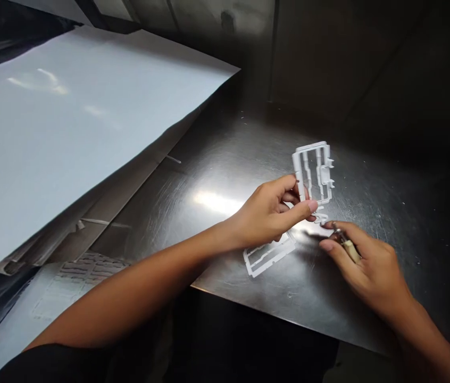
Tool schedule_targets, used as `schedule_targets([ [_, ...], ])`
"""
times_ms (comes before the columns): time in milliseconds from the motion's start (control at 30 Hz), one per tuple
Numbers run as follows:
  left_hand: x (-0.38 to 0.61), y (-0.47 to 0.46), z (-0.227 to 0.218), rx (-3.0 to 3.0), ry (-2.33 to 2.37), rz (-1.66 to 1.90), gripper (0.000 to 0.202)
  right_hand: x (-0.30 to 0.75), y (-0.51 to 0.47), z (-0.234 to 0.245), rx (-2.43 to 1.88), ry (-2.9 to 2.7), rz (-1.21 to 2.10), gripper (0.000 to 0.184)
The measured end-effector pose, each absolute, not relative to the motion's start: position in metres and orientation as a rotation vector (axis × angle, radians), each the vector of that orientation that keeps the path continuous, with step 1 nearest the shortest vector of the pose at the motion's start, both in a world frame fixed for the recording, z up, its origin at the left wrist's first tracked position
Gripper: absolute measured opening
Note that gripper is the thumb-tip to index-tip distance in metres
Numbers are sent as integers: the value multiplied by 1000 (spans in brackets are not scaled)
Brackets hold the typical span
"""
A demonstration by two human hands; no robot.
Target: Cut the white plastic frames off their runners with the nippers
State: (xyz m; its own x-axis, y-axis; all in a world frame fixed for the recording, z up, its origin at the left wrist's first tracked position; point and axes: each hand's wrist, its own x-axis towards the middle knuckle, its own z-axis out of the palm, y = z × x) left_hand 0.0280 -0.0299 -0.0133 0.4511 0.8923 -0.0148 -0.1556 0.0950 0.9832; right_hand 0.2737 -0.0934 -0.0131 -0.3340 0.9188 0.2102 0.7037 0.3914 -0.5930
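My left hand (273,211) pinches the lower end of a white plastic frame of moulded parts (315,170), holding it upright just above the scratched metal table (388,213). My right hand (364,260) is closed around a small tool with a pale handle and a metal tip (344,242), the tip pointing at the frame's bottom edge. A second white plastic frame (268,256) lies flat on the table under my left wrist.
A large white sheet (61,127) slopes over the left side, on top of more white sheets with cut-out patterns (85,266). The table's near edge (273,314) runs diagonally below my hands. Dark metal walls (328,48) stand behind.
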Motion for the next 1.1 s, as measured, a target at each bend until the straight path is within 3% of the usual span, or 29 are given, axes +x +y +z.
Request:
schedule_targets([
  [233, 32, -33, -17, 1173, 695, 749, 28, 265, -88, -8, -1428, -1667, 777, 14],
  [567, 24, -29, -8, 1139, 935, 820, 34, 279, -84, -5, -1449, -1633, 488, 8],
  [767, 30, -31, -7, 1023, 984, 933, 37, 281, -90, -20, -1400, -1646, 684, 50],
  [1100, 33, -43, -14, 1025, 965, 920, 35, 263, -96, -23, -1394, -1678, 963, 67],
])
